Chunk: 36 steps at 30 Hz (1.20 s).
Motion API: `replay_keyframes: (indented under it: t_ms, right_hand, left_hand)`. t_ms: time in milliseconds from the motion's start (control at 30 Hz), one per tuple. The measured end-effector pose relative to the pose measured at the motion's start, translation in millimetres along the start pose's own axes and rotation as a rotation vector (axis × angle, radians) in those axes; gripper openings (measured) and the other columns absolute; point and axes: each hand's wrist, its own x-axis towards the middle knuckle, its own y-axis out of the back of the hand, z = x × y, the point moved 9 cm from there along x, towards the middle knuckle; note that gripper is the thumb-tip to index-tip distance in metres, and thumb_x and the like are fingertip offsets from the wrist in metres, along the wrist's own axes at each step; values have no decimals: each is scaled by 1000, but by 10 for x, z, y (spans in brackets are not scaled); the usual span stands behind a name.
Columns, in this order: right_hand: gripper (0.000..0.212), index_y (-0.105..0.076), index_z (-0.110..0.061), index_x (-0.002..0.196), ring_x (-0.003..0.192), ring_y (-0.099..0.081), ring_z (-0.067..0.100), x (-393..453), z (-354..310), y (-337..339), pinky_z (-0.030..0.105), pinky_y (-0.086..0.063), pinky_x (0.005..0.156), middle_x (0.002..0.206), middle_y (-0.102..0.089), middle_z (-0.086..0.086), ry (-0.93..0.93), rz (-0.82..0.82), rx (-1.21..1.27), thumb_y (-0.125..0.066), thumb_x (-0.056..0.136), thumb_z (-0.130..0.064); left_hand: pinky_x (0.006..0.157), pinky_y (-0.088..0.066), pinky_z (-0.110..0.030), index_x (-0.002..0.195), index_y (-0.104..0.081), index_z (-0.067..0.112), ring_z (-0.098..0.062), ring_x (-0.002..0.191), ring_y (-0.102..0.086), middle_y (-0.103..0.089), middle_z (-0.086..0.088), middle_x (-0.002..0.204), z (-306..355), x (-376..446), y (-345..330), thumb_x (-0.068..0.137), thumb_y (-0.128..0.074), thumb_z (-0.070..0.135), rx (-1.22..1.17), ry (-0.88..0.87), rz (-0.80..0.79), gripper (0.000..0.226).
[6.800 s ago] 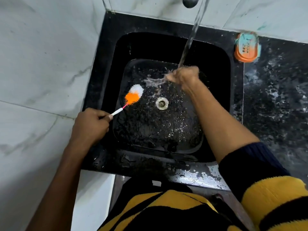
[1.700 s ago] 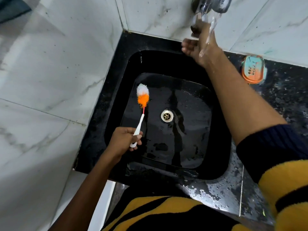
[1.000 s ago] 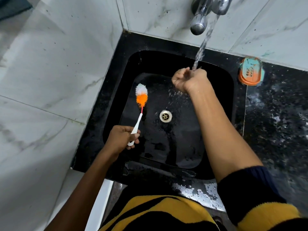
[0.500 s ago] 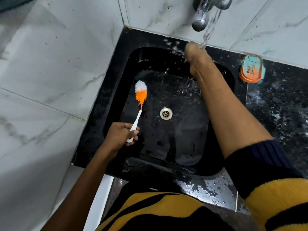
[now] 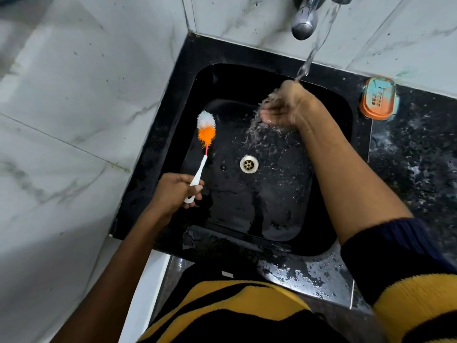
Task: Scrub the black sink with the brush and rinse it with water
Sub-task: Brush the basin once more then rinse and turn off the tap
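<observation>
- The person stands over a black sink (image 5: 197, 78) set into the corner of a dark speckled counter (image 5: 415, 154), with pale marble tiles (image 5: 74, 95) on two sides.
- The left hand (image 5: 173, 191) grips the white handle of a small brush (image 5: 201, 154), fingers curled round the grip; the orange-and-white bristle head points away from the person, over the far left part of the basin, and I cannot tell whether it touches the surface or hangs just above it.
- The right hand (image 5: 282, 110) is under the stream of water (image 5: 311, 48) falling from the steel tap (image 5: 304, 21) at the back wall. It looks loosely cupped, fingers bent, holding nothing but water; motion blur and spray hide the fingers, so beyond that I cannot tell.
- Water scatters off that hand across the middle of the basin, around the round metal drain (image 5: 249, 164).
- An orange soap dish (image 5: 378, 100) sits on the counter to the right of the sink, well clear of both hands.
- By my reckoning the rinse is in hand: the brush is idle while the right hand throws water onto the walls and floor of the sink.
- The next move calls for spreading the water to the parts the splash has not reached, the near wall and the left side especially, and perhaps bringing the brush down to work any leftover grime toward the drain.
- The front rim is wet and patchy, so it may want a pass too.
</observation>
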Motion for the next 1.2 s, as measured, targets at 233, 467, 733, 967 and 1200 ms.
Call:
replay_keyframes:
  t_ms: [233,467,733,967,1200]
  right_hand:
    - [38,-38,-19,61,43,-30,11,9,284,-278,17,-22,41,53,-37,-2,-87,-326,601,-28,97,-15]
    - [26,-58,-2,96,75,-68,27,-326,1079,-683,31,-59,64,85,-67,21,-129,-573,120,-34,101,-7]
    - [31,-58,3,124,108,-58,19,-143,1767,-507,32,-54,91,121,-59,11,-59,-262,-262,-42,98,3]
    - [25,-61,-1,93,72,-65,18,44,703,-1,26,-57,67,81,-68,12,35,-159,521,-37,98,0]
    - [38,-40,-22,61,40,-25,10,45,380,-107,18,-16,42,51,-35,-4,-39,-218,562,-26,93,-11]
  left_hand:
    - [40,-40,-19,93,-74,4,-12,43,-54,-67,-5,57,-4,-22,33,89,-66,3,-6,-6,4,9]
    - [40,-40,-19,91,-74,7,-12,44,-55,-67,-5,58,-47,-6,61,89,-67,4,-17,8,13,9]
    - [37,-38,-18,88,-74,8,-11,40,-54,-66,-4,54,-108,61,75,88,-66,3,-4,30,11,9]
    - [39,-39,-19,90,-74,7,-13,42,-54,-67,-5,56,-115,41,42,88,-67,3,-2,21,7,8]
    - [40,-39,-20,89,-74,7,-14,44,-55,-67,-7,58,-82,0,4,88,-66,2,-7,13,0,9]
